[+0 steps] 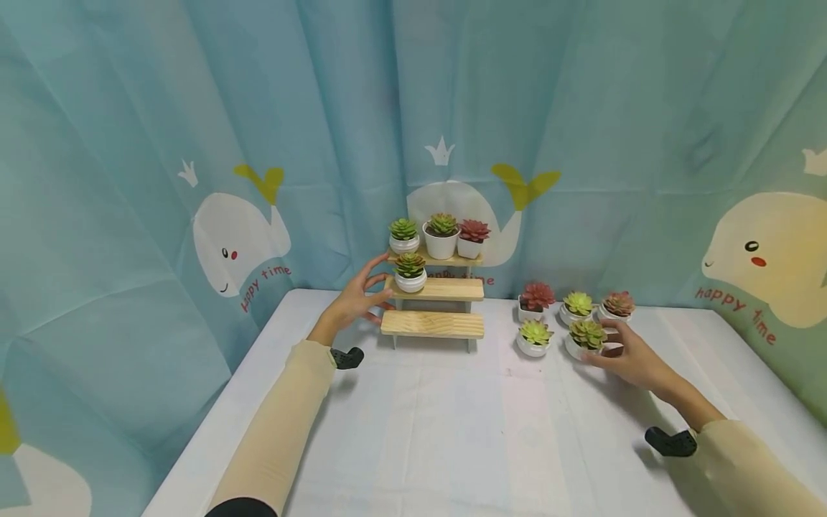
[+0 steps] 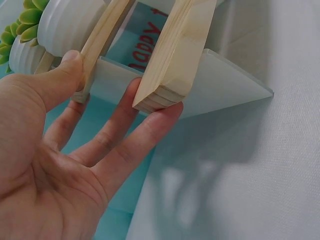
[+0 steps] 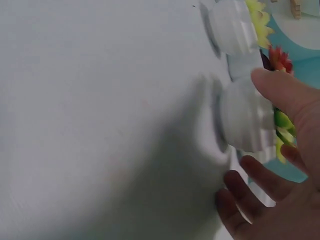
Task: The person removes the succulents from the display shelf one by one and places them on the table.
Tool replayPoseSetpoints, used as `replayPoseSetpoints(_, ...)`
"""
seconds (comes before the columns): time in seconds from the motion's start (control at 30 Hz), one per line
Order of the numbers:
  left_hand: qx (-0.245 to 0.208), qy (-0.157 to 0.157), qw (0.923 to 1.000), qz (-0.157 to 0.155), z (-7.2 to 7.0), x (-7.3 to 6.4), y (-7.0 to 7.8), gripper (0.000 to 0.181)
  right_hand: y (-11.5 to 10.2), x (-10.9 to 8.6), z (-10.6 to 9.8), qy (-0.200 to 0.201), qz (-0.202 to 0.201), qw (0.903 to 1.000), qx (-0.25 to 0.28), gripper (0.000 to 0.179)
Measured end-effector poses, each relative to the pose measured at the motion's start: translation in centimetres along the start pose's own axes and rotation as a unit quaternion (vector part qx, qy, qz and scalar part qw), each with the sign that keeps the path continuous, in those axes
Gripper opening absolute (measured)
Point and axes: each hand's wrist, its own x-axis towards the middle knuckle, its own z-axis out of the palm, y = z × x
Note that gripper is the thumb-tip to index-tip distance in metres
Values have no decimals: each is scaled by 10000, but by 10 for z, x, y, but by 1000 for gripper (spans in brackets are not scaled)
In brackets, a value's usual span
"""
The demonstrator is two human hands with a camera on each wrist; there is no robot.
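Note:
A three-step wooden stand [image 1: 434, 289] stands at the back of the table. My left hand [image 1: 354, 298] is at its left side; in the left wrist view, the thumb touches the end of one plank [image 2: 107, 40] and fingertips touch the end of a lower plank [image 2: 172, 75], fingers spread. A green potted succulent [image 1: 410, 273] sits at the left of the middle step. On the table to the right, my right hand [image 1: 629, 357] has thumb and fingers around the white pot of a green succulent [image 1: 586, 336]. The right wrist view shows the thumb overlapping that pot [image 3: 245, 115].
On the top step are a green succulent [image 1: 404, 235], a taller potted one [image 1: 441, 237] and a red one [image 1: 474, 238]. Several potted succulents stand near my right hand, including a red one [image 1: 535, 300] and a yellow-green one [image 1: 533, 337]. A blue curtain [image 1: 362, 143] hangs behind the table.

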Motion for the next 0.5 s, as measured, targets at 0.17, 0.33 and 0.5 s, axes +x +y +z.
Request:
replayPoseSetpoints(0.17, 25, 31, 10000, -57, 1, 0, -1, 77, -4, -3, -17, -240, -264, 9994, -49, 88)
replayPoseSetpoints(0.33, 51, 58, 10000, -53, 1, -1, 0, 77, -14, -4, -36, -222, -639, 9976, -157, 85)
replayPoseSetpoints(0.5, 69, 14, 10000, -28, 0, -1, 1, 77, -24, -4, -47, -152, -823, 9959, -353, 85)
